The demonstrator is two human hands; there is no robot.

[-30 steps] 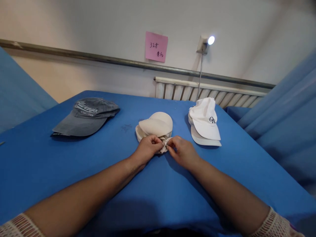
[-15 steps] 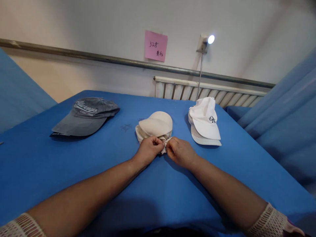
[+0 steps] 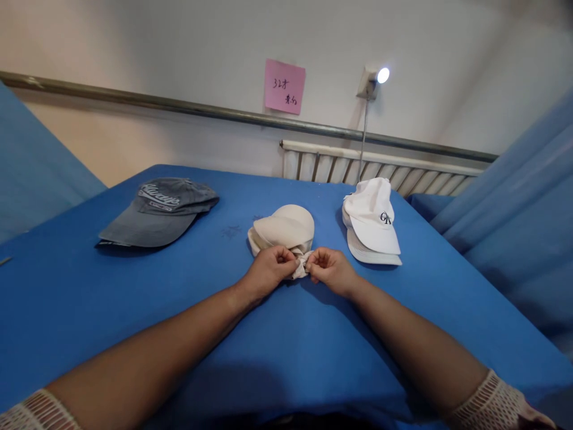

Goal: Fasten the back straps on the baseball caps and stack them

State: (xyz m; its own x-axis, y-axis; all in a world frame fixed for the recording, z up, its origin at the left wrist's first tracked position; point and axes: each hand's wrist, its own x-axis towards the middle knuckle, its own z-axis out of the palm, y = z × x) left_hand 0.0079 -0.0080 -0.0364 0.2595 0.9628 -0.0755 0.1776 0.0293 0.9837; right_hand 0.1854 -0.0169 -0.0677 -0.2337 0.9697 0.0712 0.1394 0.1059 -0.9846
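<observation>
A cream cap [image 3: 286, 226] lies in the middle of the blue-covered table, its brim side away from me and its crumpled back part towards me. My left hand [image 3: 272, 270] pinches the gathered fabric at the near edge. Just to its right, my right hand [image 3: 332, 270] pinches the same bunched part between thumb and fingers. What exactly the fingertips grip, strap or cloth, is too small to make out.
A grey cap [image 3: 156, 212] with white lettering lies at the left on the blue sheet [image 3: 277, 352]. White caps [image 3: 371, 218], one stacked on another, sit at the right. Behind stand a radiator [image 3: 331, 161], a metal rail [image 3: 197, 107] and a blue curtain [image 3: 514, 239].
My right hand has shifted slightly to the right, its fingers loosened a little from a tighter curl. My left hand keeps its pinch on the cap.
</observation>
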